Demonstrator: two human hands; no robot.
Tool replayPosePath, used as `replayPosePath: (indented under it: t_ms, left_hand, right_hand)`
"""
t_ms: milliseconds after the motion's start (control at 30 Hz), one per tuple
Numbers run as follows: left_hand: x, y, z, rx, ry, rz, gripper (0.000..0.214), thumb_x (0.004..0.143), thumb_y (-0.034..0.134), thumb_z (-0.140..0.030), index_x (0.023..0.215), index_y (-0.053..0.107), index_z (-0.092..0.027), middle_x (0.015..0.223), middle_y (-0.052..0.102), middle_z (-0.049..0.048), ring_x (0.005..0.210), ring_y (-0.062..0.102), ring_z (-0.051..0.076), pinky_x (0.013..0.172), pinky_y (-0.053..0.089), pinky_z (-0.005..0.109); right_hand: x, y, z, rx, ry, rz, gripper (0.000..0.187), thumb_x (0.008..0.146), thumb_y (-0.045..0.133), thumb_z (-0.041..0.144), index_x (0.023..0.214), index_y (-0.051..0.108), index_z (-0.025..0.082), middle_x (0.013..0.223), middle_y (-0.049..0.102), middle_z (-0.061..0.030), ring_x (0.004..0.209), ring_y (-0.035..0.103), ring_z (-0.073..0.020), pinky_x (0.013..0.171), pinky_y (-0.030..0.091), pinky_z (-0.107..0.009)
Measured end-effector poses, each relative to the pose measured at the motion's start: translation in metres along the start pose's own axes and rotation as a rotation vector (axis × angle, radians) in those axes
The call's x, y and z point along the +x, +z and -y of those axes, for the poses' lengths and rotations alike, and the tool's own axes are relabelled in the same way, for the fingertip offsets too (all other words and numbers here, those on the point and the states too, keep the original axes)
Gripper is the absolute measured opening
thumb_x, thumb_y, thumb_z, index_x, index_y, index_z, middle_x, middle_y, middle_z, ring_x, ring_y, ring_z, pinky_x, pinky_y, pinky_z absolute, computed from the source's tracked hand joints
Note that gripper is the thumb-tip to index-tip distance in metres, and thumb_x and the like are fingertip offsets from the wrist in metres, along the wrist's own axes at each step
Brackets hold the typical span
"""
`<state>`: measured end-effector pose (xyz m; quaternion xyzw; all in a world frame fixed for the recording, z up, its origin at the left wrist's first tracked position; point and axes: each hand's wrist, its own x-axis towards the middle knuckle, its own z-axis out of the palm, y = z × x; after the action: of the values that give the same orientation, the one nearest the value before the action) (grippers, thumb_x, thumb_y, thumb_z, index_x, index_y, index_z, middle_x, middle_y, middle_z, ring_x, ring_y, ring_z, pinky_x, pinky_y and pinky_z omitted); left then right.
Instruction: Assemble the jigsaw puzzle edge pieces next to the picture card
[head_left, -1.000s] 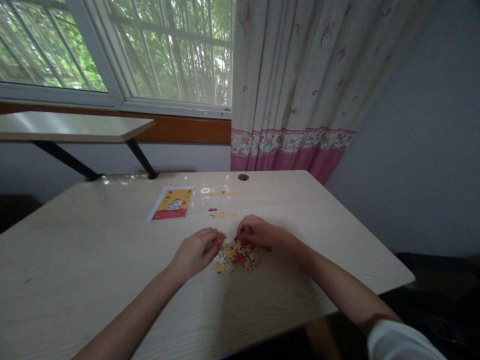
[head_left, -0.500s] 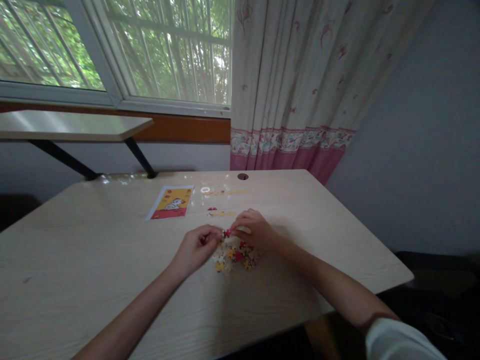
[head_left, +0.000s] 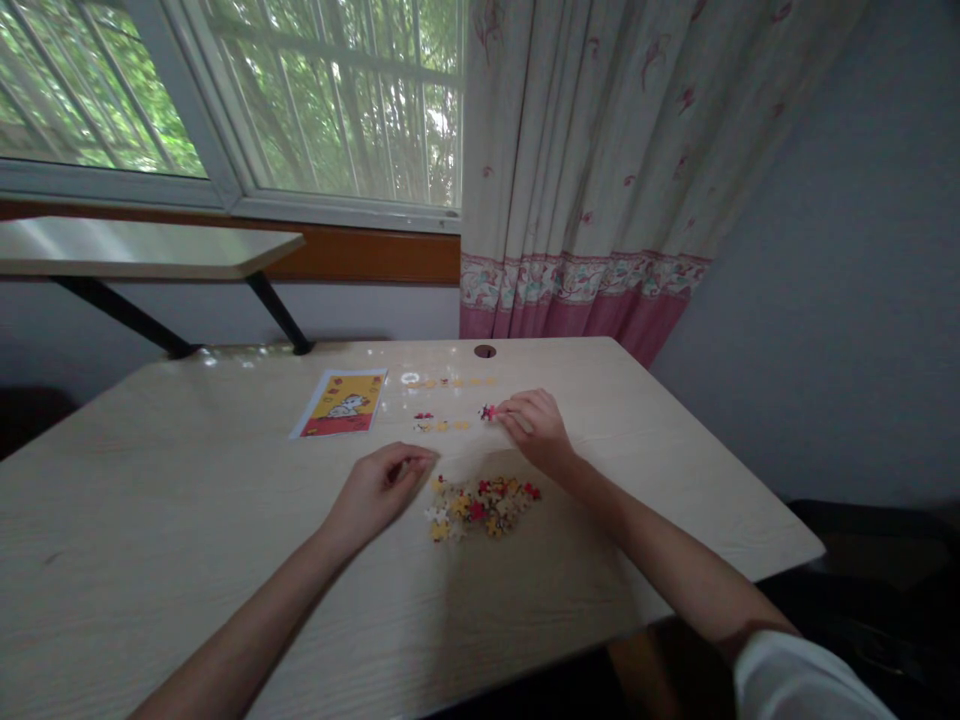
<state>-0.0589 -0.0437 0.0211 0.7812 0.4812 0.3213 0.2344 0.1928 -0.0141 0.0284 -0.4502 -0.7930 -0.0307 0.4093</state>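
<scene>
A red, white and dark jigsaw puzzle piece [head_left: 487, 412] is pinched at the fingertips of my right hand [head_left: 538, 430], beyond the heap and right of the laid-out rows. My left hand [head_left: 386, 485] rests on the table with thumb and fingers together, and no piece shows at its tips. Between my forearms lies a loose heap of puzzle pieces [head_left: 480, 508] in yellow, red, white and bare backing. Farther off, a row of yellow pieces [head_left: 450, 382] stretches sideways. Nearer are a short row of pieces [head_left: 441, 427] and a small red cluster [head_left: 424, 415].
A printed picture sheet [head_left: 346, 405] of a white animal on yellow and red lies left of the rows. The pale table [head_left: 225, 520] has a round cable hole [head_left: 485, 351] at its back edge. A raised shelf [head_left: 142, 245] stands at the back left, and a curtain [head_left: 577, 200] hangs behind.
My right hand has moved away from the left and up past the heap, carrying the red-and-white puzzle piece. My left hand has stayed nearly in place, its fingertips now apart from that piece.
</scene>
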Motion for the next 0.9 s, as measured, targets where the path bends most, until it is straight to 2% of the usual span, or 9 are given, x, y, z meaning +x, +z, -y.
replayPosePath:
  t_ms: [167,467,633,733,900]
  left_hand:
    - [-0.001,-0.01,0.011,0.288,0.113,0.015,0.025,0.086,0.045,-0.032,0.097,0.065,-0.021,0.095,0.066,0.0051,0.086,0.06,0.018,0.075,0.048,0.03]
    - [-0.004,-0.012,0.013,0.327,0.276,0.219,0.029,0.089,0.04,-0.028,0.104,0.065,-0.024,0.095,0.061,0.0056,0.087,0.059,0.017,0.075,0.047,0.027]
    - [-0.004,-0.011,0.012,0.407,0.274,0.252,0.029,0.087,0.041,-0.024,0.099,0.067,-0.025,0.092,0.061,0.0051,0.088,0.059,0.018,0.074,0.047,0.026]
    - [-0.004,-0.012,0.01,0.475,0.246,0.257,0.028,0.088,0.04,-0.027,0.095,0.067,-0.023,0.094,0.062,0.0053,0.09,0.058,0.019,0.074,0.047,0.028]
    - [-0.003,-0.014,0.008,0.609,0.178,0.216,0.032,0.091,0.035,-0.033,0.091,0.065,-0.021,0.094,0.062,0.0065,0.088,0.058,0.02,0.07,0.047,0.03]
  right_hand:
    - [-0.001,0.0,-0.014,-0.025,0.001,-0.03,0.02,0.09,0.051,0.034,0.084,0.066,0.021,0.084,0.066,-0.005,0.082,0.053,-0.0174,0.08,0.034,-0.032]
    - [-0.001,0.001,-0.012,-0.038,-0.021,-0.03,0.023,0.09,0.05,0.036,0.083,0.067,0.021,0.083,0.066,-0.0051,0.08,0.052,-0.017,0.078,0.033,-0.032]
    - [-0.001,0.001,-0.012,-0.008,-0.001,-0.044,0.022,0.089,0.052,0.035,0.082,0.067,0.02,0.083,0.067,-0.0046,0.08,0.053,-0.0165,0.08,0.034,-0.031]
    - [0.004,0.005,-0.012,0.02,0.04,0.01,0.018,0.087,0.056,0.033,0.083,0.067,0.02,0.084,0.066,-0.0039,0.082,0.053,-0.0161,0.08,0.034,-0.03]
    - [0.024,0.026,-0.014,0.039,0.122,0.218,0.016,0.084,0.059,0.033,0.083,0.069,0.02,0.087,0.067,-0.0028,0.085,0.054,-0.0158,0.081,0.034,-0.029]
